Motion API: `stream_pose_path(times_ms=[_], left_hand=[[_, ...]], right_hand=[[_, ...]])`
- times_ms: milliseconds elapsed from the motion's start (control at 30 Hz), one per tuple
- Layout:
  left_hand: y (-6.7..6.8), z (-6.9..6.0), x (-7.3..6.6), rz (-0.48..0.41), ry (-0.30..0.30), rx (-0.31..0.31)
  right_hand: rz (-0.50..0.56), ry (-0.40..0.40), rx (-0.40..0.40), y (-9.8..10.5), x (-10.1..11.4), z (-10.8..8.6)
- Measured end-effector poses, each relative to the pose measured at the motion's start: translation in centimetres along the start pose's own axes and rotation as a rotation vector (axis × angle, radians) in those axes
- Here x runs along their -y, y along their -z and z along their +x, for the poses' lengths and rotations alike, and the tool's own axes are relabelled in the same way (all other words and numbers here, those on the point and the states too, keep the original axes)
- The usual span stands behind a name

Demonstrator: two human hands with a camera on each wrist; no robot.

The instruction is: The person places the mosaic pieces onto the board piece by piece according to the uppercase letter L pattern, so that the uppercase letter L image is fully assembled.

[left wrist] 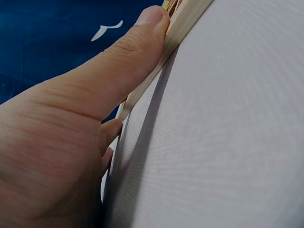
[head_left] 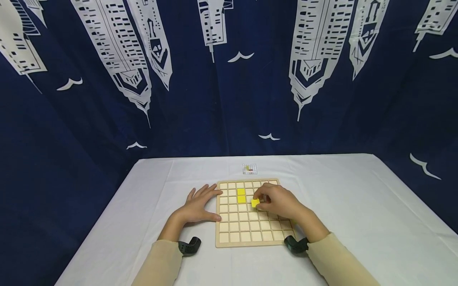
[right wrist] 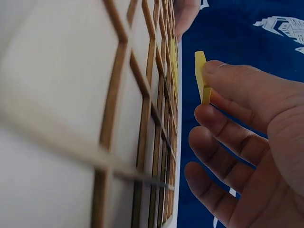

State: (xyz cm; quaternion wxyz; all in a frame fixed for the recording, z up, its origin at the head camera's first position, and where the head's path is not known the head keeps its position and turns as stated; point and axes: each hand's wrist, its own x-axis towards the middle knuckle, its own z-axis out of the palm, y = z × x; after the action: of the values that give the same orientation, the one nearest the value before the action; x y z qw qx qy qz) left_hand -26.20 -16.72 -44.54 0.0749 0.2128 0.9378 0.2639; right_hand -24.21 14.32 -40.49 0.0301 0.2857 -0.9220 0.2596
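A wooden grid board (head_left: 234,245) lies on the white table. Two yellow tiles (head_left: 241,195) fill adjoining cells in its upper part, one above the other. The right hand (head_left: 280,200) pinches another yellow tile (head_left: 255,203) above the board, to the right of those two; in the right wrist view this tile (right wrist: 200,76) is held between thumb and fingers, off the surface. The left hand (head_left: 196,206) is spread at the board's left edge, thumb and fingertips touching the frame; the left wrist view shows the thumb (left wrist: 128,57) on the wooden rim (left wrist: 183,31).
A small printed card with a coloured grid pattern (head_left: 249,169) lies on the white tablecloth (head_left: 358,198) beyond the board. Dark blue cloth with white building and bird prints (head_left: 222,99) hangs behind the table. Each wrist wears a black device (head_left: 190,246).
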Motion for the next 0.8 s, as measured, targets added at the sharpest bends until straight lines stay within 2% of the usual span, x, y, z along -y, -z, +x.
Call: stream_pose_path(times_ms=[333,633,800], left_hand=[[0.0,0.1,-0.1,0.013,0.012,-0.001],[0.0,0.1,-0.1,0.020,0.015,0.000],[0.0,0.1,0.0,0.023,0.014,0.004]], right_hand=[[0.018,0.026,0.011,-1.0,0.8,0.9],[0.042,0.005,0.018,-1.8,1.1,1.5],[0.017,-0.026,0.004,-2.4,1.5,1.6]])
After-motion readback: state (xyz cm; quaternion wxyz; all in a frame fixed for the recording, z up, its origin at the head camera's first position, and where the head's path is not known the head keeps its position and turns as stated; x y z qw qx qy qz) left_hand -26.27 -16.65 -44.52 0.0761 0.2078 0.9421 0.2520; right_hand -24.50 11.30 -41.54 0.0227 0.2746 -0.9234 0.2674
